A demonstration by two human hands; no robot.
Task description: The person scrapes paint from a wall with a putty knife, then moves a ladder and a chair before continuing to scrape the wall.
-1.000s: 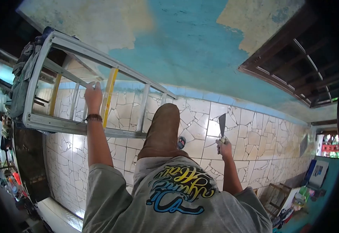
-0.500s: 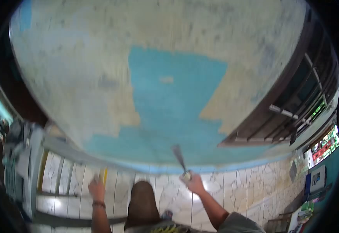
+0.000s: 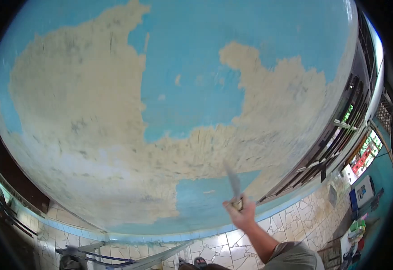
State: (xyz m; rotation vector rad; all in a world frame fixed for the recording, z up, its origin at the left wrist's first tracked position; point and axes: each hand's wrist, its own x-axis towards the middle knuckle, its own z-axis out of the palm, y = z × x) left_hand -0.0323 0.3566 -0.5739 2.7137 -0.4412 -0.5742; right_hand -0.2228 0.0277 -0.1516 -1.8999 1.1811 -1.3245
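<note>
My right hand (image 3: 242, 215) is closed around the handle of a scraper (image 3: 234, 181). Its blade points up and overlaps the wall in this view, smeared by motion. Behind it is the wall, with blue paint (image 3: 189, 96) in large areas and bare cream patches (image 3: 75, 94) between them. A lower blue patch (image 3: 201, 197) lies just left of the blade. My left hand is out of view.
A grey-framed piece of furniture (image 3: 160, 258) stands at the lower left. Slatted window shutters (image 3: 336, 134) edge the wall on the right. Beyond stands a cluttered table (image 3: 346, 248). White tiles (image 3: 291, 218) cover the floor, and my feet (image 3: 199, 261) show at the bottom.
My view has tilted up, showing more of the upper wall. The right hand with the scraper has moved rightward in view. The left hand and my knee have left the frame.
</note>
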